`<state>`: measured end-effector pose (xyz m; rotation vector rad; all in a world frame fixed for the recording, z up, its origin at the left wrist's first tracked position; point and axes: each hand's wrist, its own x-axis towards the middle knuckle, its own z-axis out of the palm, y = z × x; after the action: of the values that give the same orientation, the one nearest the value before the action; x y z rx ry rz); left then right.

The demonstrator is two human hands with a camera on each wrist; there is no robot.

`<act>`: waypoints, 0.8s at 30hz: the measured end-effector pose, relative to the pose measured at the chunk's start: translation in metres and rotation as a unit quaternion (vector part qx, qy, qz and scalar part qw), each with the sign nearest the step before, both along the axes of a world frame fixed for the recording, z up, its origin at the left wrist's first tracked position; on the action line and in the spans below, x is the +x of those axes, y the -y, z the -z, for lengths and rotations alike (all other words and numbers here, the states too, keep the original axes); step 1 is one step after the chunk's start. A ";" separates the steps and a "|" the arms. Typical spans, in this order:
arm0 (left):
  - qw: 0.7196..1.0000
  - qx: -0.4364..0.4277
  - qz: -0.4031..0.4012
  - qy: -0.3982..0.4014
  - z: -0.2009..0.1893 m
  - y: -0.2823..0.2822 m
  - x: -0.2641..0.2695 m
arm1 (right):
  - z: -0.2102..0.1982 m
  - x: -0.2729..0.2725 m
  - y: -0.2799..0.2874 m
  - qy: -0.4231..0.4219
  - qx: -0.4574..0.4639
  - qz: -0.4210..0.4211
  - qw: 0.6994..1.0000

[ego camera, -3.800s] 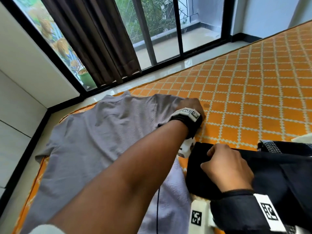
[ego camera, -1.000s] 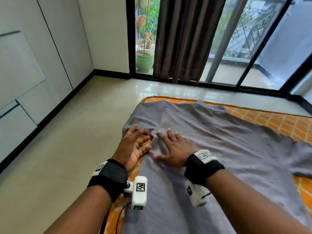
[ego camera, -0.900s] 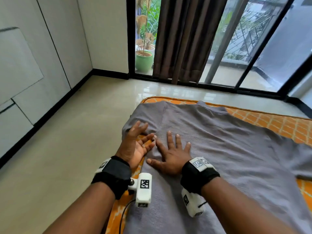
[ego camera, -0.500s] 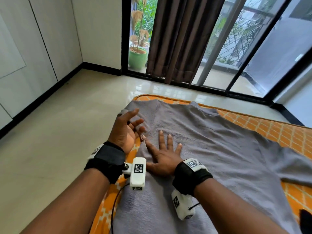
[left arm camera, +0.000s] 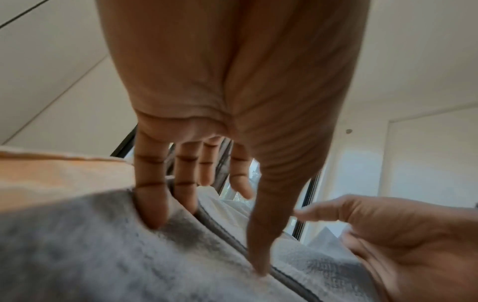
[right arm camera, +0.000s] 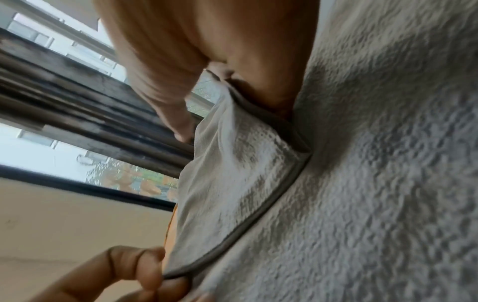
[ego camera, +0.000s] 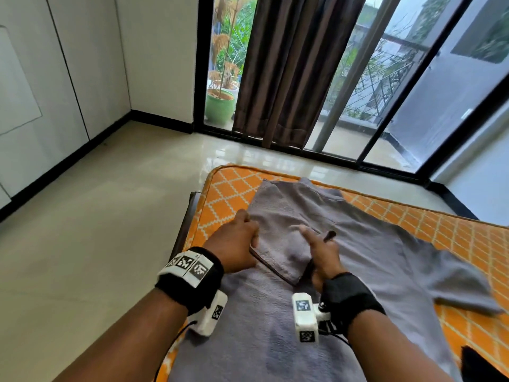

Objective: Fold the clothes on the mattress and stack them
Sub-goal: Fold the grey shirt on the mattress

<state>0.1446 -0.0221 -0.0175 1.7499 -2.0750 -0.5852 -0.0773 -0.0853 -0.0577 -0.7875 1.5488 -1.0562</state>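
A grey T-shirt [ego camera: 358, 257] lies spread on the orange patterned mattress [ego camera: 225, 194]. Its left sleeve [ego camera: 278, 246] is turned inward over the body, dark hem toward me. My left hand [ego camera: 237, 244] pinches the hem's left end; in the right wrist view its fingers [right arm camera: 145, 271] curl on the hem [right arm camera: 232, 235]. My right hand [ego camera: 322, 252] grips the sleeve's right corner, index finger pointing forward. In the left wrist view the left thumb [left arm camera: 258, 255] presses the hem. The other sleeve [ego camera: 454, 285] lies flat at the right.
A dark garment [ego camera: 479, 365] shows at the lower right corner. The mattress's left edge [ego camera: 192, 216] drops to a pale tiled floor [ego camera: 96, 230]. Beyond the mattress stand glass doors [ego camera: 413, 106] with a brown curtain [ego camera: 289, 73] and a green pot [ego camera: 220, 106].
Both hands lay flat on the shirt's left sleeve; now they hold it, folded inward over the body. More bare mattress shows at the left.
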 end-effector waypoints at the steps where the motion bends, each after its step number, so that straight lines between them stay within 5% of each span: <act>1: 1.000 0.018 -0.011 0.020 0.001 -0.001 0.002 | 0.017 -0.004 0.009 -0.065 -0.013 -0.001 0.998; 4: 0.997 0.053 -0.025 0.045 0.002 -0.001 0.007 | 0.010 0.001 0.008 -0.210 -0.017 -0.059 0.976; 7: 0.996 0.058 -0.006 0.061 0.000 0.001 0.007 | -0.017 0.004 0.007 -0.228 -0.015 -0.107 0.968; 13: 0.998 0.036 -0.021 0.052 -0.007 0.001 0.008 | -0.021 -0.018 0.011 -0.290 -0.002 -0.041 0.956; 16: 0.995 0.044 -0.016 0.091 -0.009 -0.002 0.008 | -0.033 -0.013 0.001 -0.441 0.035 -0.069 0.894; 19: 0.992 0.058 -0.009 0.114 -0.007 -0.006 0.008 | -0.060 0.012 0.014 -0.593 -0.061 -0.088 0.798; 22: 0.991 0.062 -0.009 0.117 -0.007 -0.004 0.009 | -0.080 0.046 0.057 -0.638 -0.132 -0.168 0.740; 24: 0.991 0.066 -0.006 0.116 -0.005 0.000 0.010 | -0.081 0.064 0.087 -0.632 -0.103 -0.226 0.734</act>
<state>0.1551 -0.0216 -0.0130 1.9873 -2.2220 -0.5486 -0.0129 -0.1720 0.0234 -2.2071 2.1047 -0.1941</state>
